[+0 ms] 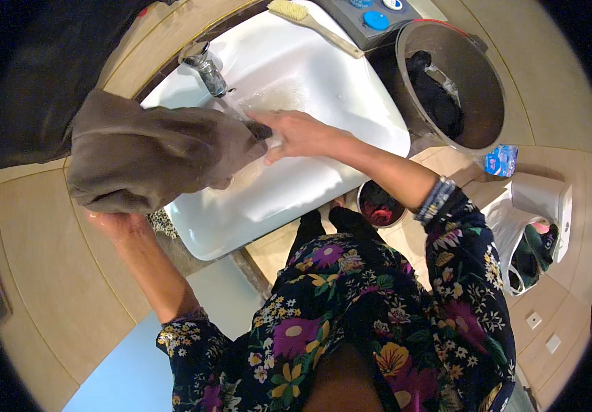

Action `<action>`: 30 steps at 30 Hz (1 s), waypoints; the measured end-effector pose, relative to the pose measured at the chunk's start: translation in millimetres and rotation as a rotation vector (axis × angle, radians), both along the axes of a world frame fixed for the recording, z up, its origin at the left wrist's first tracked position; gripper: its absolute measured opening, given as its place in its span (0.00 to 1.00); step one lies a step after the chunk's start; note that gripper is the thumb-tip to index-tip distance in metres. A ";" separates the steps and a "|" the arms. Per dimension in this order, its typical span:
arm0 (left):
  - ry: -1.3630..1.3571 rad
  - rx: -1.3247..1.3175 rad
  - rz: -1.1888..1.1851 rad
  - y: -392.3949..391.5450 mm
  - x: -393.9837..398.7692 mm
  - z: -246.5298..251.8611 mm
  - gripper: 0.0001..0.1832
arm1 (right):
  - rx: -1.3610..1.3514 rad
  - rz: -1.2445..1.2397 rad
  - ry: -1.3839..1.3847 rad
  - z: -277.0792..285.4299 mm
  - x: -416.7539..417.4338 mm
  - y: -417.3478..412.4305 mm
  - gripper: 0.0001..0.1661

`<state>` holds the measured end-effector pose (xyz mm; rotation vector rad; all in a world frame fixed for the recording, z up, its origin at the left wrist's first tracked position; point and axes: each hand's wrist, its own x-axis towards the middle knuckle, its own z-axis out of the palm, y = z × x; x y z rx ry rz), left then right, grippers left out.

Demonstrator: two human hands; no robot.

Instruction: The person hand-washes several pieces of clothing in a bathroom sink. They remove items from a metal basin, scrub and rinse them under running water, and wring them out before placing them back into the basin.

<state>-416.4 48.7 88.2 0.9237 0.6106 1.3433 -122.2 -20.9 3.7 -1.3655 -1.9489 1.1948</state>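
A brown cloth garment (141,149) stretches from the left over a white washbasin (363,108). My left hand (115,222) holds it up from below at its far left part, with most of the fingers hidden under the fabric. Its wet, dark end lies against my right hand (301,135), between the thumb and the fingers, close to the metal faucet (208,74). Water runs from the spout beside the cloth. Whitish suds show near my right thumb. A scrub brush (321,33) with pale bristles rests on the basin's far rim.
A large bucket (491,103) with dark wet cloth stands right of the basin. On the floor are a smaller bucket (401,219) with dark and red items, a blue packet (502,159) and a bin (540,193) with a bag. Dark fabric (33,87) hangs at upper left.
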 end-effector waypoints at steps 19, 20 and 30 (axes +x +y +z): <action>-0.073 -0.606 0.025 -40.3 10.0 -110.8 0.24 | 0.344 -0.630 0.672 0.7 -90.1 23.5 0.17; -0.226 -0.727 -0.117 -50.5 12.0 -130.8 0.24 | 0.418 -0.609 0.625 7.4 -96.6 22.8 0.19; -0.415 -0.930 -0.101 -105.5 18.7 -175.8 0.24 | 0.039 -0.431 0.973 -7.8 -138.5 -17.5 0.24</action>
